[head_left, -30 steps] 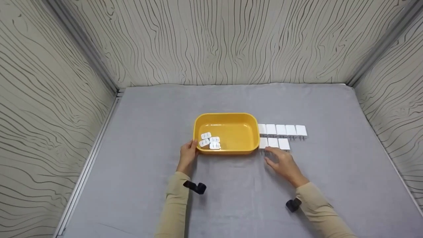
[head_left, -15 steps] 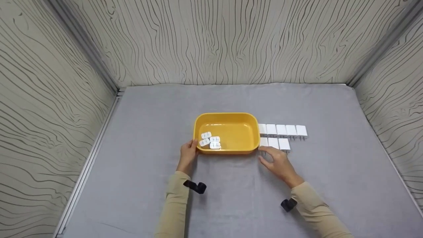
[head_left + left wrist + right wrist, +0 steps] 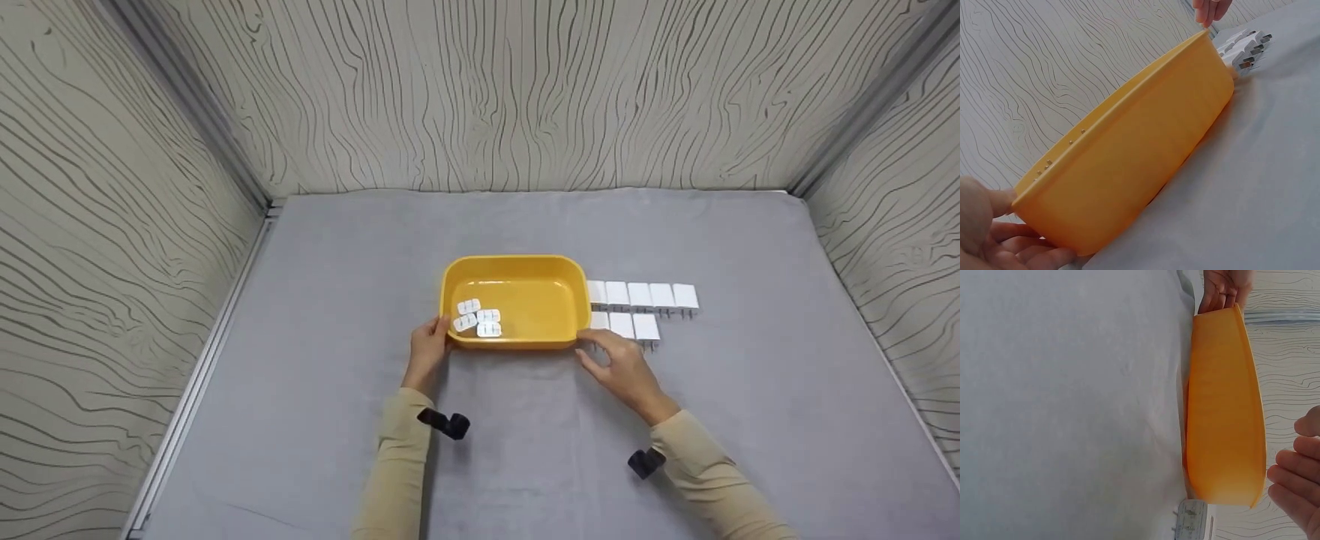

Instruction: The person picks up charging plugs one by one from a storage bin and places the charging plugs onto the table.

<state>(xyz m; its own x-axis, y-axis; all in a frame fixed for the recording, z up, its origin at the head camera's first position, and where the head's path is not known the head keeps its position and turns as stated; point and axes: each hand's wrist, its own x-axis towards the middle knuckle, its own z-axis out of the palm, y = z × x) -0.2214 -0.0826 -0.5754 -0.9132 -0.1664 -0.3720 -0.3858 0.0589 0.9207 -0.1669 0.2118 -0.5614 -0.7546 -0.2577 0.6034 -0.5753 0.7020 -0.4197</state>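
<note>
A yellow rectangular tub (image 3: 536, 311) stands on the grey cloth. In its near left part lie several white plug adapters (image 3: 489, 329), prongs up. My left hand (image 3: 427, 351) grips the tub's left end; in the left wrist view the thumb (image 3: 1002, 201) is at the rim and the fingers are bent against the wall below. My right hand (image 3: 624, 371) hovers by the tub's near right corner, holding nothing. In the right wrist view its fingers (image 3: 1297, 464) are loosely spread, apart from the tub wall.
Right of the tub, several white adapters lie in a back row (image 3: 639, 294) and a front row (image 3: 621, 324), prongs toward me. The tub's right end partly covers both rows. Wood-patterned panels (image 3: 517, 90) wall the cloth-covered table (image 3: 360, 247) at the back and sides.
My right hand has moved left, from over the front row of adapters to the tub's near right corner. My left hand has stayed on the tub, which has hardly shifted.
</note>
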